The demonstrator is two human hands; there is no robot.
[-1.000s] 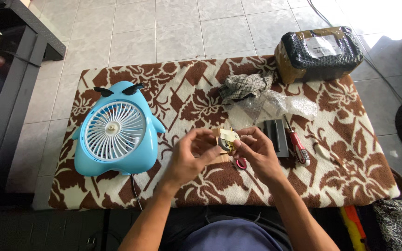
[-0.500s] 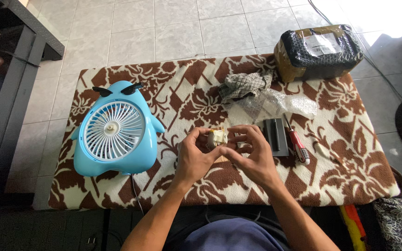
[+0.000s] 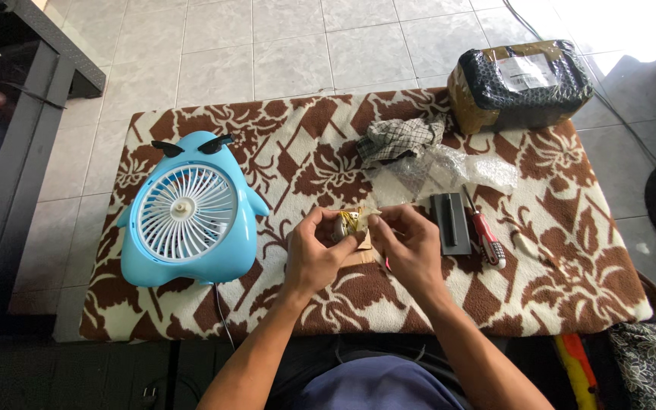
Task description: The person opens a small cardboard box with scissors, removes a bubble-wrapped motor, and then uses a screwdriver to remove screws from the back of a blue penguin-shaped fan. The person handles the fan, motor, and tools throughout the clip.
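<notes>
Fingers point(image 3: 335, 228) of the left hand point(image 3: 314, 254) and the right hand point(image 3: 411, 247) are clamped on one small part point(image 3: 352, 222) (yellowish, too small to identify), held between both hands just above the bench point(image 3: 571, 300), near its front edge. A blue fan point(image 3: 187, 220) lies well to the left. Just right of the right hand sit a dark block point(image 3: 450, 222) and a red screwdriver point(image 3: 486, 231). Behind are a clear bag point(image 3: 449, 168), a checked cloth point(image 3: 400, 138) and a wrapped parcel point(image 3: 518, 83).
</notes>
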